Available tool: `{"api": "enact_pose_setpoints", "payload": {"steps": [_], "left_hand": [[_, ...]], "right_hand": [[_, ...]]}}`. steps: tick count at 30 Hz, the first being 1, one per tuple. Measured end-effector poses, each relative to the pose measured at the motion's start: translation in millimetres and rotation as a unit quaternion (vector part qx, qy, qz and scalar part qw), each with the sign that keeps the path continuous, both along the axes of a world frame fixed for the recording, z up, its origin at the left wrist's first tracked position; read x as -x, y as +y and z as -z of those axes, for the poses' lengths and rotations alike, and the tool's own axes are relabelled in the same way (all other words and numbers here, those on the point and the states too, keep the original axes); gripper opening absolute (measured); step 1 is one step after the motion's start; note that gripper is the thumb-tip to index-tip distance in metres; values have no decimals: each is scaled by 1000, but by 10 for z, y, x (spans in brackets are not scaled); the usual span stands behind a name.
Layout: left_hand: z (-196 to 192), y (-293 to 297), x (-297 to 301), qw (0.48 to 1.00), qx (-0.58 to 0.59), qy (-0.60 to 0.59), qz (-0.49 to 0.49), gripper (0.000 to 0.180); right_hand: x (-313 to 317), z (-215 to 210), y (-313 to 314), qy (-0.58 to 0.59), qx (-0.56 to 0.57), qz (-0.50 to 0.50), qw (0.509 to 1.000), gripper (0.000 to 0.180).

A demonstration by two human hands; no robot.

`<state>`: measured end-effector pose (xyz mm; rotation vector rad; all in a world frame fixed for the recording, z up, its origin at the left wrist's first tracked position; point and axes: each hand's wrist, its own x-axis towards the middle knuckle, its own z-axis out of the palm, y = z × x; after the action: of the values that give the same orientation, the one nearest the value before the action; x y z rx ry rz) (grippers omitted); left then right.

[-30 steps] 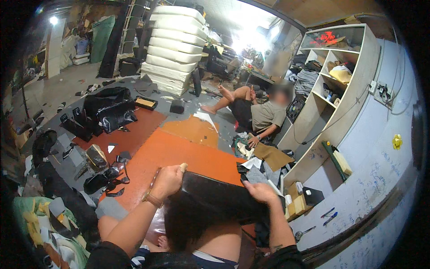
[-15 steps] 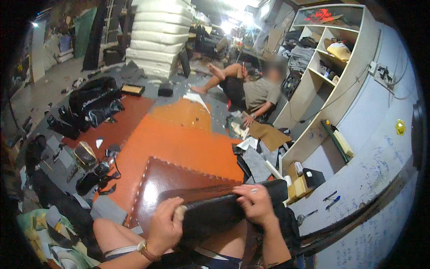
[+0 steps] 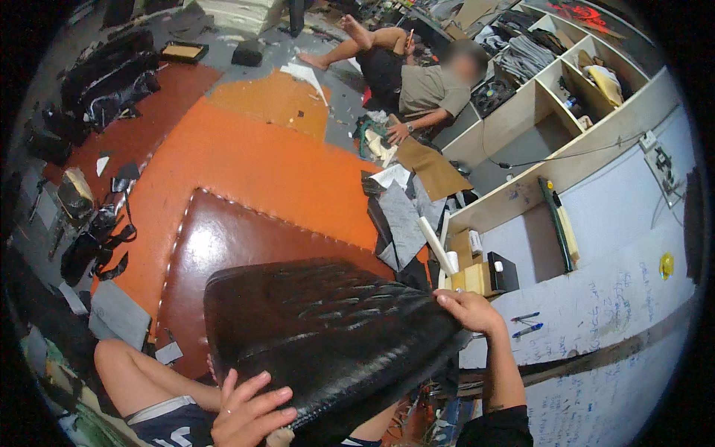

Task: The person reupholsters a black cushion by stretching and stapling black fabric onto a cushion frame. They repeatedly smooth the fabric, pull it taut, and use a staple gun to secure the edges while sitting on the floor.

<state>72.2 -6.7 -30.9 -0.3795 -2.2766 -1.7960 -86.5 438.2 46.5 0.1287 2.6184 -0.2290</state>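
A large black leather piece (image 3: 328,328) with quilted creases spreads over my lap, tilted, with a stitched line along its near edge. My right hand (image 3: 469,309) pinches its right edge between thumb and fingers. At its near left edge, my left hand (image 3: 249,410) lies with fingers stretched and apart against the leather. A small pale covering (image 3: 281,436) shows by the left thumb, partly cut off by the frame. Beyond the leather, a glossy brown panel (image 3: 231,238) with a pale dashed edge lies on an orange sheet (image 3: 275,156).
Another person (image 3: 424,89) reclines on the floor ahead, holding a phone. Shelves (image 3: 536,112) with folded cloth stand at the right. Pens (image 3: 527,328) lie on a written-on white surface. Black bags (image 3: 112,82) and leather scraps (image 3: 119,313) lie at the left.
The black leather piece has been turned from nearly edge-on to show its broad face. My left hand has moved down and loosened its fingers; my right has shifted right. The view has tilted down.
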Motion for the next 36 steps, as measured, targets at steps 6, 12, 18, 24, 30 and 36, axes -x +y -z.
{"api": "enact_pose_setpoints", "payload": {"steps": [6, 12, 18, 24, 30, 36], "left_hand": [[-23, -46, 61, 997, -27, 70, 10, 23], [51, -171, 16, 996, -12, 34, 82, 19], [66, -152, -34, 996, -11, 31, 85, 16], [33, -161, -19, 998, -10, 52, 34, 15], [-3, -35, 40, 994, -74, 57, -61, 19], [-104, -161, 453, 999, -33, 1, -12, 36]], "right_hand": [[-105, -18, -771, -47, 34, -214, 975, 54], [-390, -139, -1375, -3, 42, -262, 964, 65], [-642, -143, -1741, 99, 64, -305, 945, 103], [-823, -116, -1971, 151, 111, -309, 933, 113], [-904, -78, -2202, 224, 129, -326, 910, 112], [-486, -12, -2230, 341, 168, -361, 852, 105]]}}
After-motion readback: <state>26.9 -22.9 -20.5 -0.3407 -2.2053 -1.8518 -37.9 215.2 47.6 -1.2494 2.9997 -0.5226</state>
